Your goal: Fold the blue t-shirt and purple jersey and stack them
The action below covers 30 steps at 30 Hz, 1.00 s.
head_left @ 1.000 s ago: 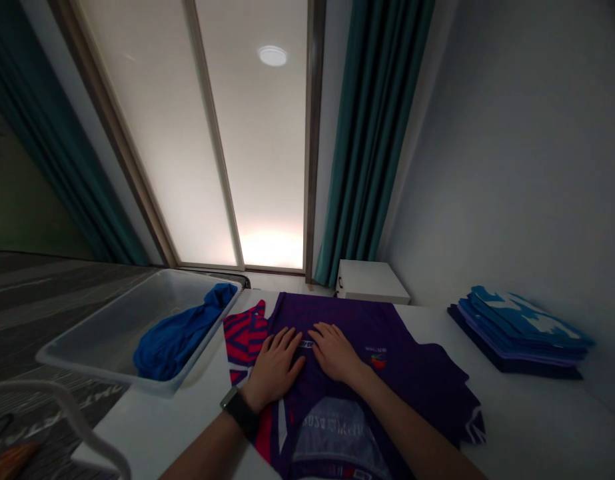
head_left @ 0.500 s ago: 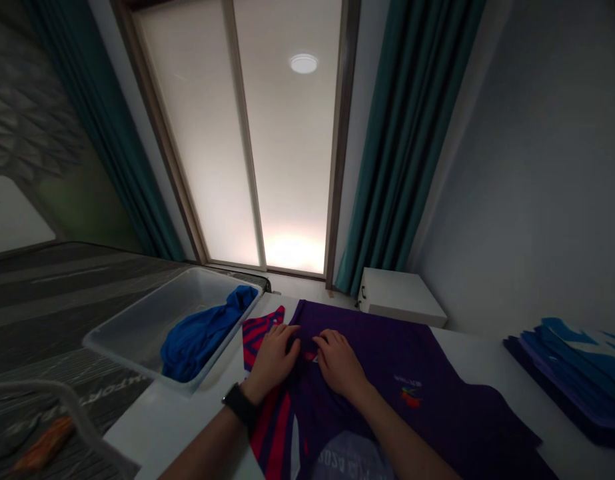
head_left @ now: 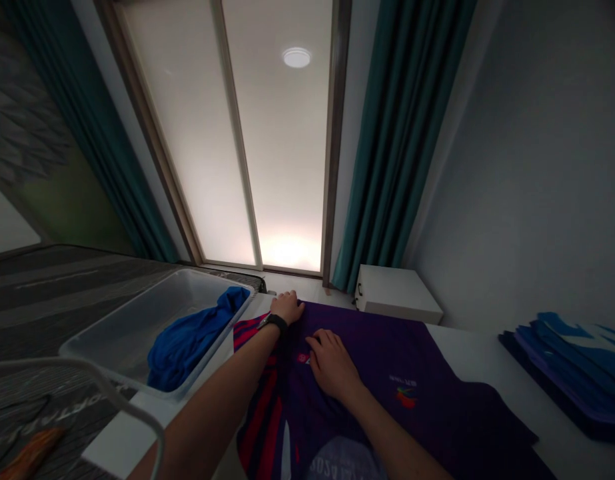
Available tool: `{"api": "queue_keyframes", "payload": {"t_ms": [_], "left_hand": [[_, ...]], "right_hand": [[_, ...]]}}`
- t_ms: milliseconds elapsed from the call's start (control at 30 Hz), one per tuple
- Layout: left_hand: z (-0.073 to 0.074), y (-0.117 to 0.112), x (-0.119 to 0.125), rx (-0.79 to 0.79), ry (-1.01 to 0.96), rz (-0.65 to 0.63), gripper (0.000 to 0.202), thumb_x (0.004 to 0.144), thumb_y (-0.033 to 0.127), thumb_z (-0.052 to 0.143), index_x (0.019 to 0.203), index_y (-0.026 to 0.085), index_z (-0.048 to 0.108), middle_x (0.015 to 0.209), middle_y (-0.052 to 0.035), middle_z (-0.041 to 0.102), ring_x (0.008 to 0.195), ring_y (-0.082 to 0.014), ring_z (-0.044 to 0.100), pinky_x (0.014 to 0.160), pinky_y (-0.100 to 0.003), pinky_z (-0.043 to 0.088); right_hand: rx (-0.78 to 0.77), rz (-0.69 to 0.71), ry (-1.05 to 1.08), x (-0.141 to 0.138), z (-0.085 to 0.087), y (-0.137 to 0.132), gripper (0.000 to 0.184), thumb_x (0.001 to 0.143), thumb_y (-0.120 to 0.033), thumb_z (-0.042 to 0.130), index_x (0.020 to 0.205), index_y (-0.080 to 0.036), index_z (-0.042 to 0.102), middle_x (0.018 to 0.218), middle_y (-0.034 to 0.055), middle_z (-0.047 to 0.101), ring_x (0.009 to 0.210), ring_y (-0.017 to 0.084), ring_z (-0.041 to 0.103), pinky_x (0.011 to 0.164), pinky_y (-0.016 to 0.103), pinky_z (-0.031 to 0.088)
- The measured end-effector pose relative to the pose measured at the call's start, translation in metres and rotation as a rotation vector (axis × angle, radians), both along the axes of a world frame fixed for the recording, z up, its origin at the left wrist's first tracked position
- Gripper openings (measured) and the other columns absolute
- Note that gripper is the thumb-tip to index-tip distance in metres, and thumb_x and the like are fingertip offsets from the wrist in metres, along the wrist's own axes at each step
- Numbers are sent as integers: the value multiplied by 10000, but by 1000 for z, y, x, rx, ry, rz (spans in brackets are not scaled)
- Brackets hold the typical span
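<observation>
A purple shirt (head_left: 387, 353) lies spread on the white table (head_left: 472, 347), over a red-and-blue striped garment (head_left: 260, 413). My left hand (head_left: 286, 307), with a black watch on its wrist, reaches to the shirt's far left corner and its fingers are curled on the cloth edge there. My right hand (head_left: 330, 363) lies flat on the shirt's middle with fingers stretched out, beside a small pink mark.
A clear plastic bin (head_left: 117, 333) at the left holds a crumpled blue garment (head_left: 192, 337). A stack of folded blue and purple clothes (head_left: 572, 373) sits at the table's right. A white cabinet (head_left: 397, 303) stands behind, by teal curtains and a window.
My left hand has moved from the middle of the shirt out to its far left corner. My right hand stays pressed on the shirt. The camera has shifted slightly.
</observation>
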State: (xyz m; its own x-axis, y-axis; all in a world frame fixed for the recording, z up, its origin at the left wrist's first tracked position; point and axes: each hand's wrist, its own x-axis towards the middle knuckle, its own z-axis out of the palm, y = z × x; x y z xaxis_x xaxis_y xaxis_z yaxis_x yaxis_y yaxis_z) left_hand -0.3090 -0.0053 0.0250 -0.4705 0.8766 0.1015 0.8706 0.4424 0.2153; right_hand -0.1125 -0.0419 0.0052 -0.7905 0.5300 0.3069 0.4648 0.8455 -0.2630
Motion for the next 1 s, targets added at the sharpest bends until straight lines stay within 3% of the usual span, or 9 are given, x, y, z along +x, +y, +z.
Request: {"api": "queue_keyframes", "payload": {"t_ms": [167, 267, 400, 567, 700, 800, 900, 1000], "left_hand": [[-9, 15, -11, -11, -87, 75, 260, 940, 325, 426, 1057, 129, 552, 1095, -181, 680, 1060, -288, 638, 872, -377, 440], [-7, 14, -26, 2, -133, 133, 256, 975, 299, 351, 1121, 149, 498, 1064, -170, 693, 995, -259, 672, 793, -330, 462], [-1, 8, -44, 13, -140, 172, 243, 977, 280, 343, 1169, 185, 459, 1096, -146, 688, 1044, -246, 658, 816, -320, 460], [2, -3, -45, -29, -126, 100, 345, 967, 438, 357, 1176, 202, 499, 1064, -133, 701, 1035, -290, 653, 820, -369, 464], [1, -20, -42, -72, -104, -2, 307, 909, 355, 483, 1187, 233, 530, 1028, -86, 713, 981, -269, 666, 791, -340, 460], [1, -33, -42, -65, -73, -54, 274, 924, 287, 453, 1180, 247, 542, 1013, -64, 715, 968, -235, 666, 774, -305, 445], [1, -43, -38, -42, -40, -80, 279, 962, 297, 385, 1193, 240, 530, 987, -53, 717, 940, -210, 669, 744, -282, 438], [0, -55, -29, -35, 8, -109, 305, 978, 372, 354, 1179, 235, 539, 988, -56, 716, 935, -218, 669, 715, -285, 437]], "right_hand": [[-10, -3, 4, 0, 1, 0, 359, 902, -162, 434, 1215, -209, 602, 1139, 95, 594, 1091, 244, 512, 988, 382, 382], [-27, 4, 19, 1, 1, -1, 361, 905, -158, 422, 1210, -205, 609, 1142, 98, 596, 1092, 244, 515, 981, 384, 391], [-53, 11, 28, 1, 2, 0, 365, 911, -174, 414, 1215, -203, 612, 1157, 94, 597, 1114, 236, 517, 995, 375, 392], [-56, -45, 3, -1, -4, 2, 410, 930, -238, 394, 1301, -204, 565, 1324, 103, 544, 1278, 239, 435, 1111, 394, 281], [-53, -84, -80, -1, -10, 4, 480, 976, -372, 318, 1404, -223, 475, 1503, 95, 399, 1431, 257, 232, 1173, 478, 91], [-84, -141, -164, 0, -12, 3, 520, 979, -436, 277, 1459, -274, 391, 1558, 79, 306, 1452, 294, 161, 1128, 618, 6], [-120, -219, -225, 3, -11, 3, 546, 977, -462, 242, 1492, -296, 317, 1584, 80, 232, 1456, 325, 120, 1058, 721, -17], [-145, -255, -265, 5, -9, 3, 561, 973, -468, 236, 1502, -291, 294, 1590, 81, 207, 1458, 330, 96, 1049, 731, 4]]}}
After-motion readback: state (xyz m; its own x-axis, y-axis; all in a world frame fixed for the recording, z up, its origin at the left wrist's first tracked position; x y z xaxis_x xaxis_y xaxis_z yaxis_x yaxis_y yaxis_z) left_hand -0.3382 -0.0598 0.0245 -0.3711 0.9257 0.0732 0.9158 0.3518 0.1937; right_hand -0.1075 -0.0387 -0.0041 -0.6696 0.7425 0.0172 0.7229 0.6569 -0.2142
